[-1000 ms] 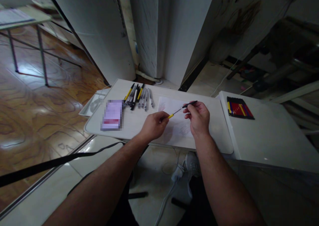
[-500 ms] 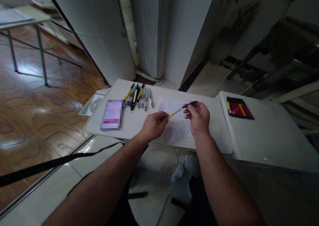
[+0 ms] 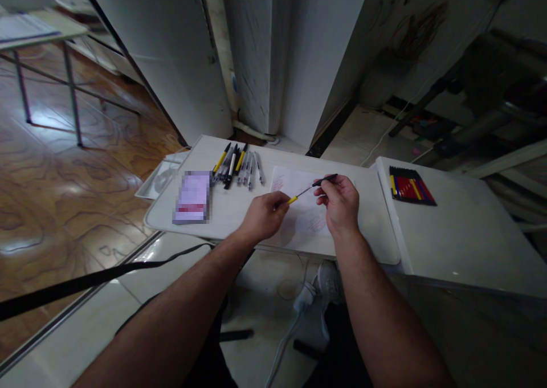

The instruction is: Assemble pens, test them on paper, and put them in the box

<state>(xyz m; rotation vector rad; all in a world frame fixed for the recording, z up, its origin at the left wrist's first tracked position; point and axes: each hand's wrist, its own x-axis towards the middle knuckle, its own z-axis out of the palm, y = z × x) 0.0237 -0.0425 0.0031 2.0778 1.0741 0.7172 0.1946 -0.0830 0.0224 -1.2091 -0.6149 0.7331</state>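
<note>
My left hand [image 3: 264,216] pinches the yellow barrel [image 3: 293,199] of a pen above the small white table. In my right hand [image 3: 343,205] is the pen's black part [image 3: 325,180], held between thumb and fingers. A thin refill [image 3: 304,191] spans the gap between the two parts, tilted up to the right. Under both hands lies a white sheet of paper [image 3: 294,177] with reddish scribbles. Several pens [image 3: 231,168], some yellow and black, others clear, lie in a bunch left of the paper.
A pixelated purplish phone-like thing [image 3: 192,197] lies at the table's left [image 3: 228,217]. To the right, a white surface [image 3: 461,234] bears a row of pens with black, red, yellow and blue parts [image 3: 411,186]. White cabinets [image 3: 294,63] rise behind. A cable [image 3: 285,332] crosses the floor.
Almost nothing differs. Both hands keep their grip on the pen parts, with at most a tiny shift of the right hand.
</note>
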